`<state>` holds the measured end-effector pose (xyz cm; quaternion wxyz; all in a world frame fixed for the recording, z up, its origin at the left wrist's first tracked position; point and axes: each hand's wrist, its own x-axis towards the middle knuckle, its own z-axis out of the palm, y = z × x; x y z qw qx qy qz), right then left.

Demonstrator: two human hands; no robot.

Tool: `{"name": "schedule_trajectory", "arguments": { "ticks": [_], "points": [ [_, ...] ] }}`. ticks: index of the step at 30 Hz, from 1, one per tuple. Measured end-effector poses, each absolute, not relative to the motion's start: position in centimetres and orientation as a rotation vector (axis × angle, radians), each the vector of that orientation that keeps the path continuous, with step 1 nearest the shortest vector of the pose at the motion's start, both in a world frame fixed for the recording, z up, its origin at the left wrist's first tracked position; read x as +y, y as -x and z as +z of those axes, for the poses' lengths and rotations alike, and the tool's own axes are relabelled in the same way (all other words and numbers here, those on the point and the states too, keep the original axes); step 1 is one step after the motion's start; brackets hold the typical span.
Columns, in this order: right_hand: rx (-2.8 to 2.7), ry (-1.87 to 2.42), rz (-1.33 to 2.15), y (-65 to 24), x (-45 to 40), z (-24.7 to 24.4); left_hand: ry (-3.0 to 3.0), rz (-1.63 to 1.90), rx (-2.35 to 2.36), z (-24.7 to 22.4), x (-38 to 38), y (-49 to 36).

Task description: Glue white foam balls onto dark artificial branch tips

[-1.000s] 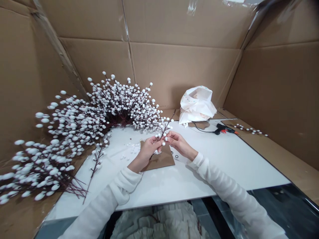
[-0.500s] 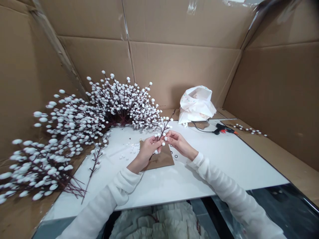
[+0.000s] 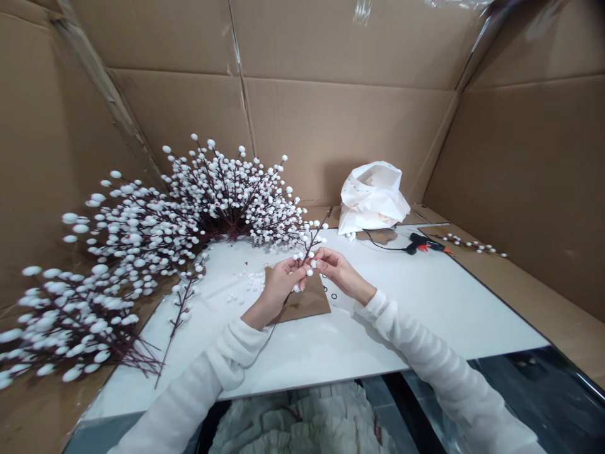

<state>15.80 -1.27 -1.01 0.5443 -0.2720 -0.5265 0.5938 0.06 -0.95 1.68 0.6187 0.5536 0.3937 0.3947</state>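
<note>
Pinching a light, stiff dark-red stem (image 3: pixel 312 247) between fragile white foam balls (image 3: pixel 309 272), the left grip (image 3: pixel 278 291) and right grip (image 3: pixel 338 271) both closed on it.

A thin dark red twig (image 3: pixel 312 248) has small round white balls (image 3: pixel 310 272) on it, with more balls near its top. It tilts up to the far side, held in the air between the left hand (image 3: pixel 280 291) and the right hand (image 3: pixel 338 270).
</note>
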Motion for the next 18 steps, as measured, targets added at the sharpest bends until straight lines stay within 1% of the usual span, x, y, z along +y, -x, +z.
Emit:
{"name": "schedule_trajectory", "arguments": {
  "ticks": [7,11,13,17,18],
  "points": [
    [-1.334,0.635,1.36,-15.8,-1.3,-1.0,-1.326,0.917,0.904,1.3,-0.7,0.0],
    [-1.418,0.794,1.161,-16.8,0.0,-1.5,-1.286,0.959,0.871,1.5,-0.6,0.1],
    [-1.436,1.014,0.943,-18.3,1.4,-2.5,-1.229,0.959,0.854,1.6,-0.6,0.1],
    [-1.614,1.73,0.041,-22.3,4.3,-6.0,-1.169,0.966,0.863,1.9,-0.8,-0.1],
    [-1.62,1.787,-0.013,-23.2,4.9,-6.8,-1.16,0.96,0.873,1.8,-0.8,-0.1]
  ]
}}
